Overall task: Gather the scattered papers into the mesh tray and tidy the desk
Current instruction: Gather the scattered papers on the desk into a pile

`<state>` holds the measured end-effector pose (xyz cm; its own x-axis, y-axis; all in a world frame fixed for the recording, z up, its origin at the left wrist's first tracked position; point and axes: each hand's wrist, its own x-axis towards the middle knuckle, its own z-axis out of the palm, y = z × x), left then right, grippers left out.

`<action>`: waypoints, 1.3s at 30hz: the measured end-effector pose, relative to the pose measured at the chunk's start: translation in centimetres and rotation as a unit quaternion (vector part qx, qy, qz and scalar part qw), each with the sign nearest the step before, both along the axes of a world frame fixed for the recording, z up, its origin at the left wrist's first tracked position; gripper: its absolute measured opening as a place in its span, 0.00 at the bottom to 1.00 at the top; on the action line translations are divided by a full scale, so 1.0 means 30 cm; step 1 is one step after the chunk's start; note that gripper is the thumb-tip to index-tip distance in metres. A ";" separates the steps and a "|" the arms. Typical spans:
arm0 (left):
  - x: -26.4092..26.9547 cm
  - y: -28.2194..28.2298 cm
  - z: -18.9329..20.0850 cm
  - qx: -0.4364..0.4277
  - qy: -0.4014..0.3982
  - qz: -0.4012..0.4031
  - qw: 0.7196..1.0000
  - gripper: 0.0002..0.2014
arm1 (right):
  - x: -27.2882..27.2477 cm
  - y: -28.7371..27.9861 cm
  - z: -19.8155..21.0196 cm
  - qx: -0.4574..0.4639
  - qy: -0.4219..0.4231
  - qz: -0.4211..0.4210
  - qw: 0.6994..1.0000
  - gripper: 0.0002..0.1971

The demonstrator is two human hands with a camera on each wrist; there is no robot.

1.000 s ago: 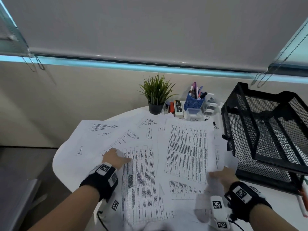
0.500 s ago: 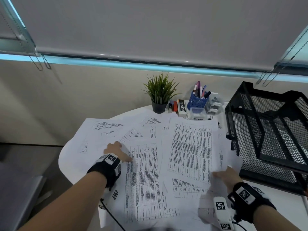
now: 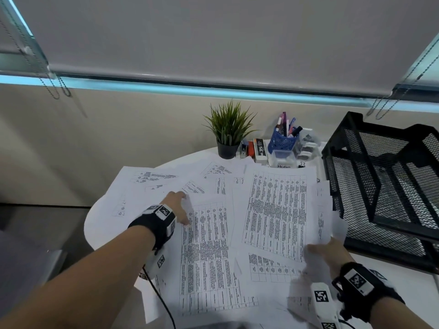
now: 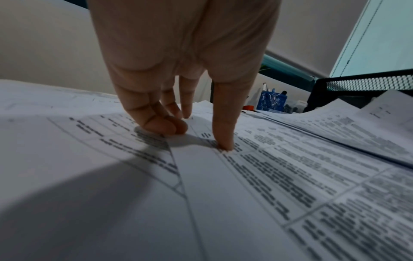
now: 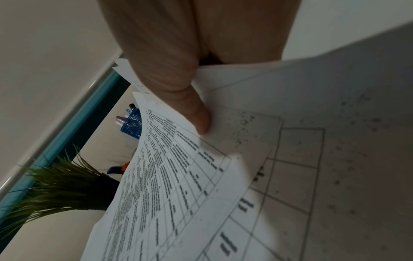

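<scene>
Several printed sheets of paper lie overlapping across the round white table. My left hand rests on the left sheets, fingertips pressing down on the paper. My right hand pinches the near right edge of a few sheets; in the right wrist view the thumb lies on top of the lifted papers and the other fingers are hidden beneath. The black mesh tray stands at the right, just beyond the papers.
At the back of the table stand a potted plant, a blue pen cup, small stationery boxes and a clear box. A black cable hangs off the near table edge. Wall and window blind lie behind.
My left hand has slid a little farther away over the sheets. My right hand keeps its pinch on the right sheets, whose edge now curls up slightly.
</scene>
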<state>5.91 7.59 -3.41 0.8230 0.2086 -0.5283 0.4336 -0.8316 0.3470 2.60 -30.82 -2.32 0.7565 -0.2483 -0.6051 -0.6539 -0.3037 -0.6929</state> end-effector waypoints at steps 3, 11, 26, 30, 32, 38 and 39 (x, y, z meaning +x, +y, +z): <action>0.013 0.010 0.000 0.007 0.013 -0.024 1.000 0.38 | -0.005 -0.023 -0.025 0.007 -0.006 -0.001 1.000 0.17; 0.010 0.039 -0.011 -0.036 -0.022 0.080 0.996 0.38 | -0.022 -0.045 -0.014 0.016 -0.004 0.031 0.999 0.09; -0.082 -0.064 -0.027 -0.094 -0.037 0.151 0.983 0.40 | -0.057 -0.048 -0.034 0.008 -0.026 0.049 0.998 0.07; -0.057 -0.070 -0.021 -0.092 -0.041 0.105 0.989 0.33 | -0.056 -0.052 -0.042 -0.006 -0.030 0.065 0.997 0.08; -0.031 -0.073 -0.014 -0.056 -0.064 0.068 0.994 0.41 | -0.055 -0.054 -0.044 0.001 -0.033 0.069 0.997 0.08; 0.033 -0.059 0.051 0.024 0.007 -0.056 0.998 0.59 | -0.055 -0.057 -0.059 0.014 -0.049 0.060 0.997 0.10; 0.038 -0.058 0.053 0.034 0.008 -0.060 0.998 0.57 | -0.054 -0.058 -0.064 0.015 -0.050 0.057 0.997 0.09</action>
